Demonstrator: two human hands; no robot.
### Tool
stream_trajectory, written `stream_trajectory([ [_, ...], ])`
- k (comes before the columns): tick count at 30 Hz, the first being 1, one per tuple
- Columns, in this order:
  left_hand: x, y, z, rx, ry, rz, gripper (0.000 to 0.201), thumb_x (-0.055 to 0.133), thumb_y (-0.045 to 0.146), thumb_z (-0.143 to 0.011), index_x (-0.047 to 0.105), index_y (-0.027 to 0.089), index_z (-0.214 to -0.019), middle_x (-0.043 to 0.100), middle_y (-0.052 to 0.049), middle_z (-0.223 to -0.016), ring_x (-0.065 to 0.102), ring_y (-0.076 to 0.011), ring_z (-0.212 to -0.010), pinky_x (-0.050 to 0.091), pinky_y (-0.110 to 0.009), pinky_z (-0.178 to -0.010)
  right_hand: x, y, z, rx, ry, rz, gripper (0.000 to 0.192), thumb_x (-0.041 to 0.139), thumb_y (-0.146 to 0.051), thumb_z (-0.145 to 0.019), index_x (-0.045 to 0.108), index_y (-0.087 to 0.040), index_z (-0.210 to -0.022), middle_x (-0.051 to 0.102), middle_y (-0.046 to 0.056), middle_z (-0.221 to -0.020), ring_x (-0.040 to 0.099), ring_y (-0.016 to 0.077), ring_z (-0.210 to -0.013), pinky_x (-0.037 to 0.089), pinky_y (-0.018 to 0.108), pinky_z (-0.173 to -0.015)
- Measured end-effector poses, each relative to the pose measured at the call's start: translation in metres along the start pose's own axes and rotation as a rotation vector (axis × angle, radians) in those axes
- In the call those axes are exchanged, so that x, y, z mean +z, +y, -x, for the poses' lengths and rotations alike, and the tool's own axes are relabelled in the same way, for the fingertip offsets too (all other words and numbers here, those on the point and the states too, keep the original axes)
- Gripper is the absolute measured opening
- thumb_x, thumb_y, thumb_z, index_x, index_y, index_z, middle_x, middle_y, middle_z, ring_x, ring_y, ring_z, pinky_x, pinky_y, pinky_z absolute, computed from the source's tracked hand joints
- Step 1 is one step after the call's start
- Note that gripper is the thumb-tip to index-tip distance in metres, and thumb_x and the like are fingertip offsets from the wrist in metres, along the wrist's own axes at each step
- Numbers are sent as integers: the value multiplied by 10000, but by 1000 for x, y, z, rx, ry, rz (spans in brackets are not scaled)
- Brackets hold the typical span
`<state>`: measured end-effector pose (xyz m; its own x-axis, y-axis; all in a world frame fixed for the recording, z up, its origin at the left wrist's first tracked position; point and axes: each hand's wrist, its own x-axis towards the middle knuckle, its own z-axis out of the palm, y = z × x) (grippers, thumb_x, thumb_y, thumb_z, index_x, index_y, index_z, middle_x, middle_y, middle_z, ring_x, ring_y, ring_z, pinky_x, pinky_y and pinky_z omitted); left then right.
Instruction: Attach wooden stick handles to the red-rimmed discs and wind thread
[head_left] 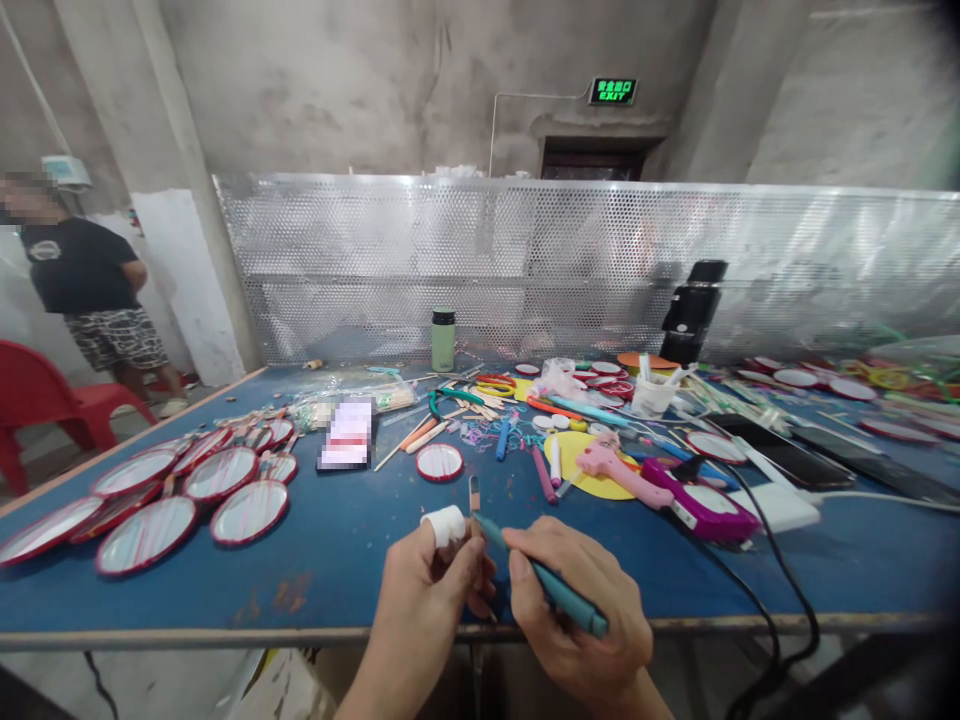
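Note:
Near the table's front edge, my left hand [427,590] is closed on a small flat wooden stick [474,490], its tip pointing away from me. White wrapping [448,524] covers one of its fingers. My right hand [581,590] grips a teal pen [568,597], whose narrow end meets or nearly meets the stick; I cannot tell if they touch. Just beyond the hands lies a small round disc [439,462] with a red rim. To the right are a yellow disc [607,482], a pink piece [626,470] and a purple device [705,505].
Several red-rimmed round mirrors [147,536] pile up at the left. A phone [346,435], a green bottle [443,342] and a black flask [694,312] stand or lie farther back. Black cables [795,580] cross the right edge. A perforated metal screen [360,270] closes the back.

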<state>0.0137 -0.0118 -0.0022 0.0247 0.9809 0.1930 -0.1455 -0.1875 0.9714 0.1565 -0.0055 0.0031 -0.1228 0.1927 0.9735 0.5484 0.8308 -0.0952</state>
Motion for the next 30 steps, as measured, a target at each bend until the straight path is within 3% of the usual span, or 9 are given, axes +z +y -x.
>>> stream_trajectory([
  [6,-1,-1,-2,-22,5,6,252,698,374,-782,631,135,-740,651,-28,-599,597,-139,-495,507,-225,-473,-2,0,5,10,45,48,190,607,-36,-818,665,-167,-944,700,13,-735,678,145,-715,528,266,-696],
  [18,-1,-2,-1,7,-16,-27,289,680,392,-822,610,143,-693,626,-17,-587,594,-133,-513,496,-219,-501,-1,-4,-3,-7,3,-14,178,578,-38,-824,645,-172,-921,687,8,-692,672,147,-652,522,261,-619],
  [30,-1,-7,-2,27,-13,-10,250,655,350,-844,619,142,-709,637,-16,-596,591,-124,-506,479,-200,-483,-1,-2,1,0,14,16,185,590,-38,-822,651,-167,-940,701,19,-716,677,161,-673,530,284,-643],
])
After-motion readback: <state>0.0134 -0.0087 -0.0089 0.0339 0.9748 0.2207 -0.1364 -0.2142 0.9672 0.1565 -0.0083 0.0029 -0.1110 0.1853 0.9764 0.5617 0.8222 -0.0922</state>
